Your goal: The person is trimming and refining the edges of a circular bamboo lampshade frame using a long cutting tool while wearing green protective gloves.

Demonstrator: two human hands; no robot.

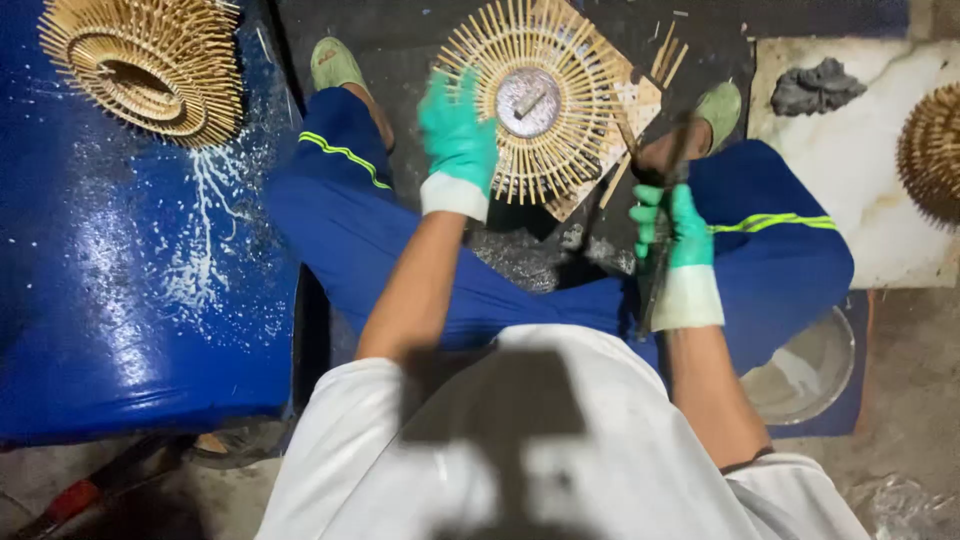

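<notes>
I sit with blue trousers and green slippers, knees apart. My left hand (457,135), in a green glove, grips the left edge of a round disc of radiating bamboo sticks (535,100) with a grey hub, held over a square board (632,110). To the right of the disc, my right hand (672,228), also green-gloved, is closed around a dark stick-like tool (668,170) that points up toward the disc's right edge.
A finished bamboo-stick disc (150,60) lies on a blue paint-splashed sheet (130,280) at left. Another brown one (932,150) sits on a white slab (850,170) at right, beside a grey lump (815,88). A pale bowl (805,375) rests by my right knee.
</notes>
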